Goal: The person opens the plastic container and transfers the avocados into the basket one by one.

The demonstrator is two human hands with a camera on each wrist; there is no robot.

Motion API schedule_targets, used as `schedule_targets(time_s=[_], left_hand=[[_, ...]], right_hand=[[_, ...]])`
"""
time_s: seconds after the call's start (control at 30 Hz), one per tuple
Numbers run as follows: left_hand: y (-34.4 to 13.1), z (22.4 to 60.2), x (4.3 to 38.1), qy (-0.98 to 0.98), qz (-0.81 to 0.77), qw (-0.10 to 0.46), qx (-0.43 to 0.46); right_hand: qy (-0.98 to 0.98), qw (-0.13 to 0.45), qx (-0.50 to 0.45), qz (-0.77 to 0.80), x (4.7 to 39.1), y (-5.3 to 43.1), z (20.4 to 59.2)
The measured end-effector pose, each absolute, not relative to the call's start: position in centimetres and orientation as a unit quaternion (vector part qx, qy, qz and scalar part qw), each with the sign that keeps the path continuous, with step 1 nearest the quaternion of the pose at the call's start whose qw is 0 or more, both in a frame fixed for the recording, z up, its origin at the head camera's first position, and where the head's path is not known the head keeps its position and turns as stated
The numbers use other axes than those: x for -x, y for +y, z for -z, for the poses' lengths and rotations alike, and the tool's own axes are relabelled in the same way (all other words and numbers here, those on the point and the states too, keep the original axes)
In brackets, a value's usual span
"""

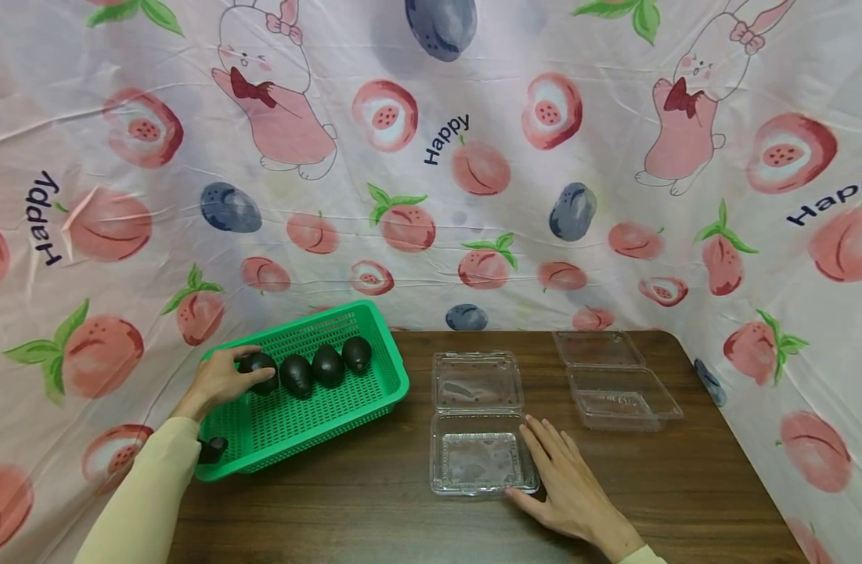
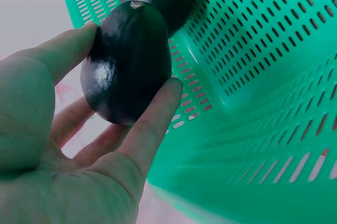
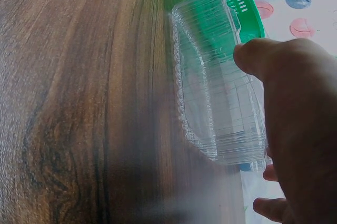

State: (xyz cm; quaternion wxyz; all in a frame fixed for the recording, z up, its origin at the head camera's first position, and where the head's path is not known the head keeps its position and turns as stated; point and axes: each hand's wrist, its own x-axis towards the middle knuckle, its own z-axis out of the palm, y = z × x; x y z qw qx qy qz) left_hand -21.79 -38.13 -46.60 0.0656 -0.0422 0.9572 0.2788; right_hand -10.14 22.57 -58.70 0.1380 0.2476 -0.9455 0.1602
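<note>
My left hand (image 1: 222,381) holds a dark avocado (image 2: 126,63) between thumb and fingertips, at the left end of a row inside the green basket (image 1: 394,356). Three more avocados (image 1: 328,366) lie to its right along the basket. The stem end of the held one shows in the left wrist view. On the table, a clear plastic clamshell box (image 1: 483,462) stands with its lid folded back. Along the right side of that box rests my right hand (image 1: 568,489), fingers straight and thumb at the near corner. In the right wrist view the box wall (image 3: 221,103) shows beside the thumb.
A second clear clamshell box (image 1: 617,403) stands with its lid back at the table's right rear. The brown wooden table (image 1: 360,509) meets a fruit-and-rabbit printed cloth (image 1: 431,274) behind and at both sides. A dark wrist device (image 1: 214,450) overlaps the basket's left rim.
</note>
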Motion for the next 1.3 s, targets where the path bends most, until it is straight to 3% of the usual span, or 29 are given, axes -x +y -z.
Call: schedule_targets(time_s=[1.3], left_hand=[[-39.0, 48.2, 22.7, 0.958, -0.27, 0.091, 0.033]], right_hand=[[-0.948, 0.128, -0.243, -0.163, 10.1, 22.5, 58.4]])
